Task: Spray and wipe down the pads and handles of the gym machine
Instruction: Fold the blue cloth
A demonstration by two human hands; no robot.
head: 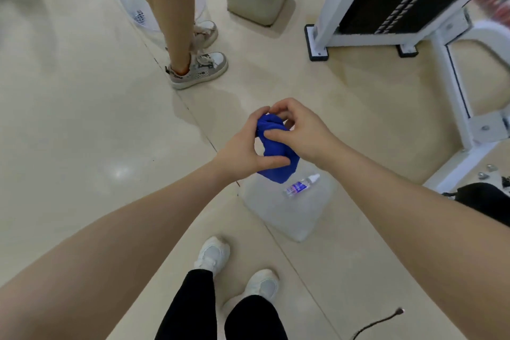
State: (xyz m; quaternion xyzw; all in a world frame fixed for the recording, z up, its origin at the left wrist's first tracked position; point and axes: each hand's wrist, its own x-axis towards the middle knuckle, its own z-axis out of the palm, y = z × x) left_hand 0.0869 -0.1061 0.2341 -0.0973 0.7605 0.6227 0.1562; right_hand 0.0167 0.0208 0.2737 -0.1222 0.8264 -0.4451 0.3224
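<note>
The blue cloth point(276, 146) is bunched up in the air between both hands, above a clear plastic container point(292, 210) on the floor. The left hand point(242, 152) grasps its lower part, the right hand point(300, 132) pinches its top. A small spray bottle point(300, 185) lies on the container's top, near its far edge.

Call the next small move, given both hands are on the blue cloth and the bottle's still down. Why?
Probably free the right hand and reach down for the spray bottle. Both it and the left hand grip the bunched blue cloth, while the bottle lies untouched on the clear plastic box directly below, so nothing has been sprayed yet.
</note>
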